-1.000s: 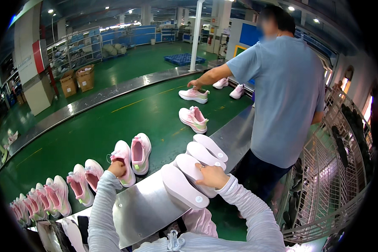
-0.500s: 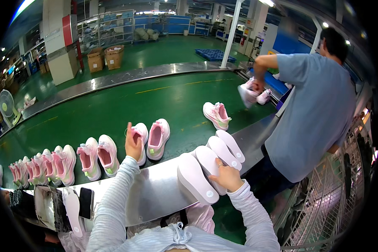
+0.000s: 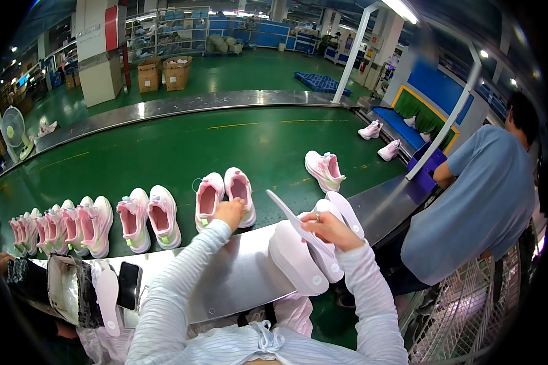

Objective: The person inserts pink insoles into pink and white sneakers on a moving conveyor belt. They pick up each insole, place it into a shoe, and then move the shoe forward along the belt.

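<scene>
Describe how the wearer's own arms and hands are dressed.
Both arms wear long, pale whitish-grey sleeves with a ribbed, crinkled texture, reaching the wrists. The left hand and right hand are ungloved. A ring sits on a finger of the right hand. No markings show on the sleeves.

Both forearms reach forward, right fingers pinching.

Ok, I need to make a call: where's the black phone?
The black phone lies at lower left in the head view, between a pale insole and the person's left sleeve.
</scene>
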Demonstrator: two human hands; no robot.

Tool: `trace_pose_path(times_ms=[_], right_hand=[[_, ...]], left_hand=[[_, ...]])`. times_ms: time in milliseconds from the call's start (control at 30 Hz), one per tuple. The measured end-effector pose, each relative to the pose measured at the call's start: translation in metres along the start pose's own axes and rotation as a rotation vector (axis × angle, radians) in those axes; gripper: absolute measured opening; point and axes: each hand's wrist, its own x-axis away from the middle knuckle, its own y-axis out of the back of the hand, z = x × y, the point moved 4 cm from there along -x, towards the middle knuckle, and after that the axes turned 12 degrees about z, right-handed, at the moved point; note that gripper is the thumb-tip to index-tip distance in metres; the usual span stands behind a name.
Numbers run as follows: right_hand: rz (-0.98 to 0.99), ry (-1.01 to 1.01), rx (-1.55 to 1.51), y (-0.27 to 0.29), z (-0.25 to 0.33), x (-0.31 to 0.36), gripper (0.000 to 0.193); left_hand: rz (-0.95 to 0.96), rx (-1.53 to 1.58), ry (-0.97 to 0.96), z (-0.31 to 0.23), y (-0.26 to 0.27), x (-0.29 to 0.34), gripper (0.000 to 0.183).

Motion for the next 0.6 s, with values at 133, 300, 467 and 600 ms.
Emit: trace_pose_path(times_ms=[133, 300, 467, 600], right_hand=[[0.161, -0.122, -0.051, 0.003, 0.006, -0.051, 0.024], [0.257, 0.126, 0.194, 0.011, 0.005, -0.102, 0.024], [0.413, 0.282, 0.434, 0.017, -0.019, -0.159, 0.025], [0.363, 0.338, 0.643, 0.002, -0.037, -0.209, 0.025]], left_hand=[[0.057, 0.232, -0.033, -0.017, 0.002, -0.004, 0.020], [-0.443, 0.471, 0.028, 0.023, 0.029, -0.021, 0.052], [-0.117, 0.387, 0.079, 0.051, 0.013, -0.065, 0.048], [-0.092, 0.384, 0.104, 0.061, 0.004, -0.071, 0.038]])
